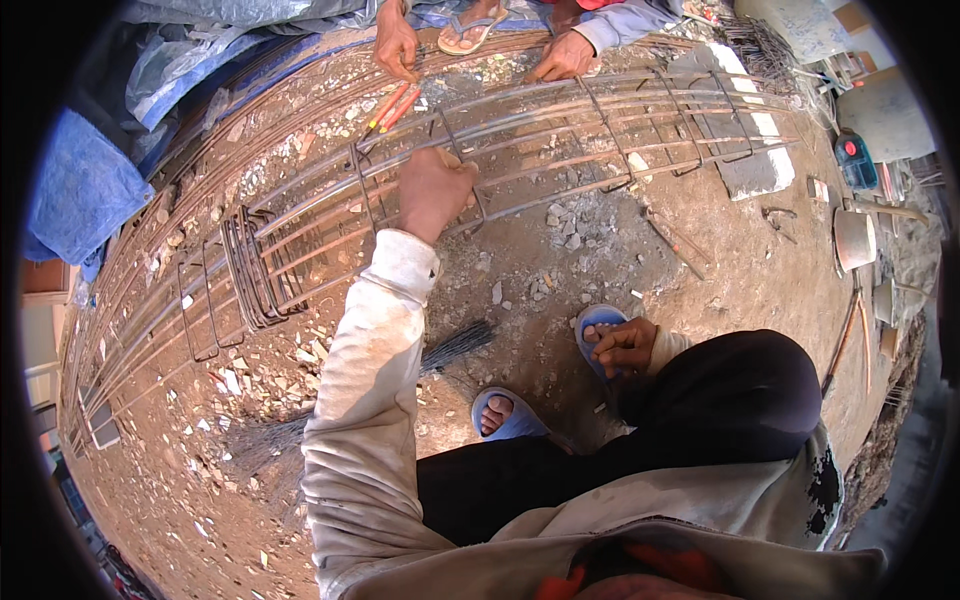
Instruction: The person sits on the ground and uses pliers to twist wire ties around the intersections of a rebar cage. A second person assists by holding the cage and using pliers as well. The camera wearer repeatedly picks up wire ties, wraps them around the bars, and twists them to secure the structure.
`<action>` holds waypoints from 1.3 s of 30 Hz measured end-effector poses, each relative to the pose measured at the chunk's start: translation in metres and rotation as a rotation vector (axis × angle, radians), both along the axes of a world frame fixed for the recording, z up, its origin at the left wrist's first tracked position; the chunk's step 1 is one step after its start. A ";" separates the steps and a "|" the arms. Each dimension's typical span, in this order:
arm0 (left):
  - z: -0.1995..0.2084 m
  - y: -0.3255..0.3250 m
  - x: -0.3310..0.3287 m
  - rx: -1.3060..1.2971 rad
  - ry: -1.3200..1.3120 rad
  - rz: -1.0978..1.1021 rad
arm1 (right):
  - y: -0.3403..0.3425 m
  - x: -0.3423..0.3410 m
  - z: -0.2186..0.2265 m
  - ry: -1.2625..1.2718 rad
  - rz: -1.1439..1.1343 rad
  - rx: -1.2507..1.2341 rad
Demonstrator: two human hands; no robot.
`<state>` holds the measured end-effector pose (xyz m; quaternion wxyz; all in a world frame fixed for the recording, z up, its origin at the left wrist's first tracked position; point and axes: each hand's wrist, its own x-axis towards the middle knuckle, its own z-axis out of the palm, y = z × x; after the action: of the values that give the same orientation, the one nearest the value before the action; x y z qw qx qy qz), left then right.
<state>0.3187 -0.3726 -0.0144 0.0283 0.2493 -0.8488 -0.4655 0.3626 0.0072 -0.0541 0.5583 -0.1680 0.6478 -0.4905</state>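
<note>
A long cage of steel rebar (540, 195) stretches across the ground in front of me, with bent square stirrups around its bars. My left hand (432, 188) reaches forward to it, fingers closed round one stirrup (478, 205). Further left, several stirrups (250, 270) stand bunched together on the bars. My right hand (626, 347) hangs beside my knee, above my sandalled foot; its fingers are curled together, and I cannot make out what they hold, if anything. A bundle of thin tie wire (458, 347) lies near my left foot.
Opposite, a co-worker's hands (396, 48) (563, 57) are at the cage's far side, near red-handled pincers (393, 108). Another pair of pincers (675, 245) lies on the dirt. Rubble is scattered about. Buckets (853, 240) and a blue tarp (85, 190) edge the area.
</note>
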 end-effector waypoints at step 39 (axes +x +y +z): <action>-0.008 0.064 -0.022 -0.157 -0.037 -0.252 | -0.018 -0.053 -0.011 -0.126 -0.206 -0.074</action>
<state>0.2962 -0.3083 -0.0224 -0.0264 0.1465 -0.9075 -0.3929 0.3094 -0.0107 -0.0651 0.5378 -0.0900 0.6067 -0.5785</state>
